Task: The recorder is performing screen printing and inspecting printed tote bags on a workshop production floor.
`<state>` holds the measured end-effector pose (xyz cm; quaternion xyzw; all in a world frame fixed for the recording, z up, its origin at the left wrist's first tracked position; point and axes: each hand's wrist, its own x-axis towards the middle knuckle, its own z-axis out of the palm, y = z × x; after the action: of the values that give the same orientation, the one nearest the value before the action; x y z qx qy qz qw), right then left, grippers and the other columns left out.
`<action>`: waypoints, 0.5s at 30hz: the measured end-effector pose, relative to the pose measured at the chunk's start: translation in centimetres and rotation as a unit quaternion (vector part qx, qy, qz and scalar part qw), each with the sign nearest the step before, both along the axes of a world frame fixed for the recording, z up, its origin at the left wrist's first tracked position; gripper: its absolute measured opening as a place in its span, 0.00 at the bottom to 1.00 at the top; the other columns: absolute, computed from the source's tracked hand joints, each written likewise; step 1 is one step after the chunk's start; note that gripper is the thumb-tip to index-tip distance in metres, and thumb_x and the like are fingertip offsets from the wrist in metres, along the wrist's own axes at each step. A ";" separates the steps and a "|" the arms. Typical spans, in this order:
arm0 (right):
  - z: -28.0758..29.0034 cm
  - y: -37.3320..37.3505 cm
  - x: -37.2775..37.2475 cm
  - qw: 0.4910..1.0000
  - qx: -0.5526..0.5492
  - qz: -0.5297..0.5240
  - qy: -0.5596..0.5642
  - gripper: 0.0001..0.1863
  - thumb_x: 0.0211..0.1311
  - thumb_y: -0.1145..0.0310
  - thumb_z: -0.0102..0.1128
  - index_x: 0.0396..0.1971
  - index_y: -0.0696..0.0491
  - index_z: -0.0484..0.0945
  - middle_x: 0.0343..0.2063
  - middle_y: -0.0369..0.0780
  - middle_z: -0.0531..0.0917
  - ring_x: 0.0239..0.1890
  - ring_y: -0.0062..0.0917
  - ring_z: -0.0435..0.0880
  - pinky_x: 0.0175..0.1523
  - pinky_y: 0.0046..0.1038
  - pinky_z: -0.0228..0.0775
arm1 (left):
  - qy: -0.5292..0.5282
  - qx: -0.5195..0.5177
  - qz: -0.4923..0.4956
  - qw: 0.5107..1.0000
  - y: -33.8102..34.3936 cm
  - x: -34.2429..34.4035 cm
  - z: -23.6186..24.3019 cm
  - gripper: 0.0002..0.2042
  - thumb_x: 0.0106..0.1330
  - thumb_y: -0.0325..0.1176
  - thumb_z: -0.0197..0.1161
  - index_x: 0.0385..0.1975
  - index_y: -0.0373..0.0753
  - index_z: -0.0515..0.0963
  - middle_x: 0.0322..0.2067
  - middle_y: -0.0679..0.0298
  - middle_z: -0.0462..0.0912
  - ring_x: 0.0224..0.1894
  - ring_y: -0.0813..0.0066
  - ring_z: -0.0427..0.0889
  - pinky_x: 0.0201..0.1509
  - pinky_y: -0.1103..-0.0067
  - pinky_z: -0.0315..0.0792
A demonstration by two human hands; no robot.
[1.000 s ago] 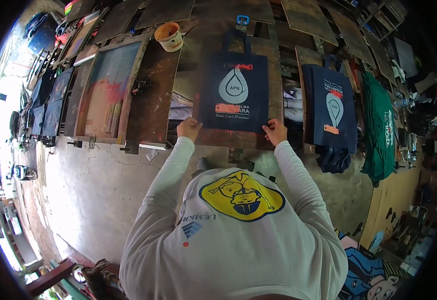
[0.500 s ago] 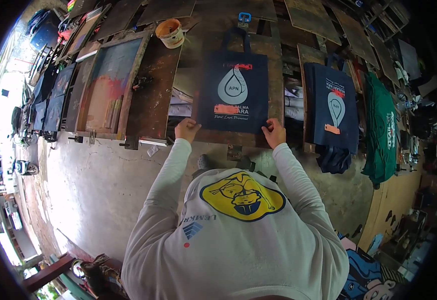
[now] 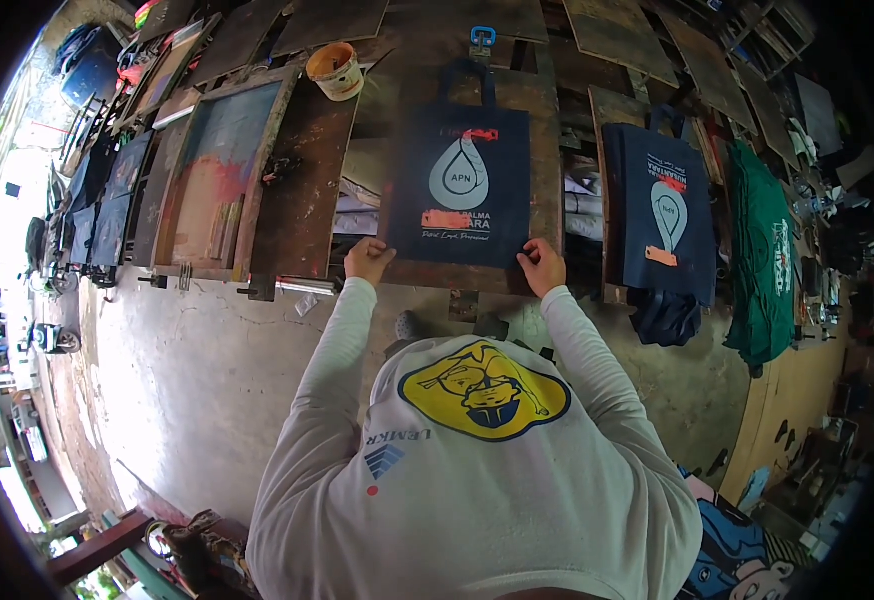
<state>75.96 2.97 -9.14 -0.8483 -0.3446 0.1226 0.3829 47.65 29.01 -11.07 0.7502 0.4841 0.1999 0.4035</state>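
Note:
A navy blue tote bag [image 3: 509,165] lies flat on a dark brown board [image 3: 547,120], its handles pointing away from me. It carries a white drop-shaped print, with orange-red patches above and below the drop. At the bag's near left corner, my left hand [image 3: 368,262] is closed, thumb and fingertips pinched on the edge. My right hand [image 3: 543,268] pinches the near right corner in the same way. The fabric between both hands looks flat and straight.
To the left lies a paint-stained framed screen [image 3: 219,165], with a stained bucket [image 3: 335,72] farther back. A blue clamp [image 3: 482,40] sits beyond the handles. On the right, stacked navy bags [image 3: 692,225] and green bags [image 3: 757,260] hang over the board edges.
The whole view has shifted very slightly. Both hands stay at the bag's near corners, and the bag lies as before on the board.

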 end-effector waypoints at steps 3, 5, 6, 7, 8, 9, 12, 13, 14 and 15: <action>0.0 -0.2 0.0 1.000 0.000 0.006 0.002 0.13 0.51 0.68 0.72 0.34 0.50 0.77 0.20 0.37 0.78 0.23 0.31 0.80 0.32 0.33 0.72 | -0.008 0.022 -0.003 1.000 -0.3 -0.3 -0.4 0.13 0.49 0.37 0.77 0.29 0.40 0.80 0.22 0.65 0.85 0.26 0.75 0.85 0.33 0.78 0.76; 0.1 -0.4 0.1 1.000 -0.002 0.008 0.008 0.13 0.51 0.67 0.72 0.34 0.51 0.78 0.20 0.38 0.78 0.23 0.31 0.80 0.32 0.32 0.72 | -0.009 0.046 -0.009 0.999 -0.7 -0.2 -0.3 0.13 0.49 0.36 0.77 0.29 0.39 0.80 0.21 0.65 0.84 0.25 0.76 0.84 0.33 0.79 0.76; 0.1 -0.5 0.1 1.000 -0.005 0.009 0.013 0.12 0.51 0.67 0.71 0.34 0.51 0.78 0.20 0.38 0.78 0.23 0.31 0.80 0.32 0.32 0.72 | -0.012 0.039 -0.005 0.999 -0.9 -0.1 -0.2 0.13 0.49 0.36 0.78 0.29 0.39 0.81 0.21 0.65 0.84 0.25 0.76 0.84 0.33 0.79 0.76; 0.1 -0.6 0.2 1.000 -0.007 0.012 0.018 0.12 0.52 0.68 0.71 0.34 0.51 0.78 0.20 0.38 0.78 0.23 0.31 0.80 0.32 0.32 0.72 | -0.016 0.033 0.000 0.999 -1.0 -0.2 -0.2 0.13 0.48 0.35 0.78 0.29 0.39 0.81 0.21 0.66 0.84 0.25 0.76 0.83 0.33 0.79 0.76; 0.0 -0.6 0.4 1.000 -0.007 0.014 0.018 0.12 0.52 0.68 0.71 0.34 0.51 0.78 0.20 0.38 0.78 0.23 0.31 0.80 0.32 0.32 0.72 | -0.016 0.034 0.003 0.999 -1.1 -0.1 -0.3 0.13 0.48 0.35 0.78 0.29 0.39 0.81 0.21 0.66 0.84 0.25 0.76 0.83 0.33 0.79 0.76; -0.1 -0.6 0.5 1.000 -0.004 0.017 0.018 0.12 0.52 0.68 0.71 0.33 0.52 0.78 0.20 0.38 0.78 0.23 0.31 0.80 0.32 0.32 0.72 | -0.014 0.033 0.005 0.999 -1.1 0.1 -0.3 0.13 0.48 0.35 0.78 0.29 0.39 0.81 0.21 0.66 0.83 0.25 0.76 0.83 0.33 0.79 0.76; 0.0 -0.9 0.9 1.000 -0.001 0.027 0.013 0.11 0.52 0.67 0.71 0.33 0.52 0.78 0.20 0.38 0.78 0.23 0.30 0.80 0.32 0.31 0.72 | -0.017 0.038 0.010 0.999 -1.4 0.3 -0.4 0.14 0.48 0.35 0.78 0.29 0.39 0.80 0.21 0.66 0.83 0.25 0.76 0.83 0.33 0.79 0.76; 0.0 -1.0 1.1 1.000 -0.001 0.030 0.009 0.11 0.52 0.67 0.71 0.33 0.51 0.78 0.19 0.38 0.78 0.23 0.30 0.80 0.32 0.31 0.72 | -0.022 0.044 0.008 0.999 -1.5 0.5 -0.2 0.14 0.48 0.35 0.78 0.29 0.39 0.80 0.21 0.66 0.83 0.25 0.76 0.83 0.33 0.79 0.76; -0.2 -1.1 1.5 0.999 -0.001 0.032 0.009 0.11 0.52 0.67 0.71 0.33 0.51 0.78 0.19 0.38 0.78 0.23 0.30 0.80 0.32 0.31 0.72 | -0.022 0.043 0.010 0.999 -1.7 0.7 -0.1 0.14 0.48 0.35 0.78 0.29 0.39 0.80 0.21 0.66 0.83 0.25 0.76 0.83 0.33 0.79 0.76; -0.4 -1.2 1.9 0.998 -0.001 0.032 0.052 0.11 0.52 0.67 0.71 0.34 0.51 0.79 0.20 0.38 0.78 0.23 0.29 0.80 0.31 0.31 0.72 | -0.019 0.048 0.011 0.999 -1.9 0.9 0.0 0.13 0.48 0.32 0.77 0.30 0.40 0.79 0.22 0.65 0.82 0.25 0.73 0.83 0.34 0.78 0.76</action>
<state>77.82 1.80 -9.53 -0.8296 -0.3510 0.1788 0.3957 48.52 27.11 -11.02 0.7592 0.4743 0.2416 0.3746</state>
